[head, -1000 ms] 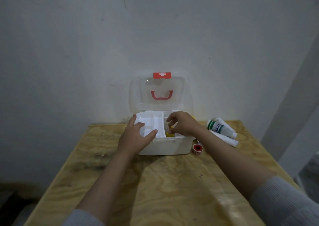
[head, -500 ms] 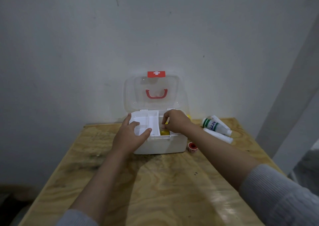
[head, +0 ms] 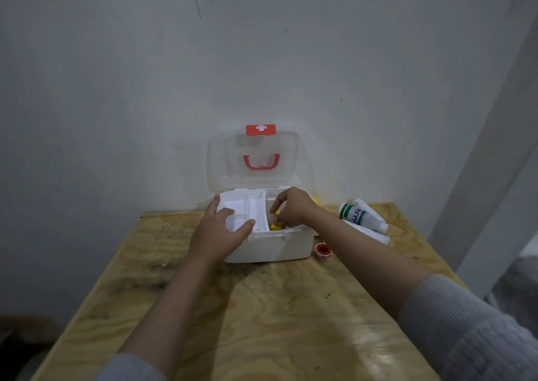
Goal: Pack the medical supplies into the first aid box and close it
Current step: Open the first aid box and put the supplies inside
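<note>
On first aid box (head: 270, 244) lid, white cross on red tag (head: 260, 129)

Dim, cool light is falling from above; arm shadows are darkening the table (head: 262, 322), a faint sheen is showing near the right sleeve (head: 465, 331), and wide-angle distortion is bending the edges.
</note>
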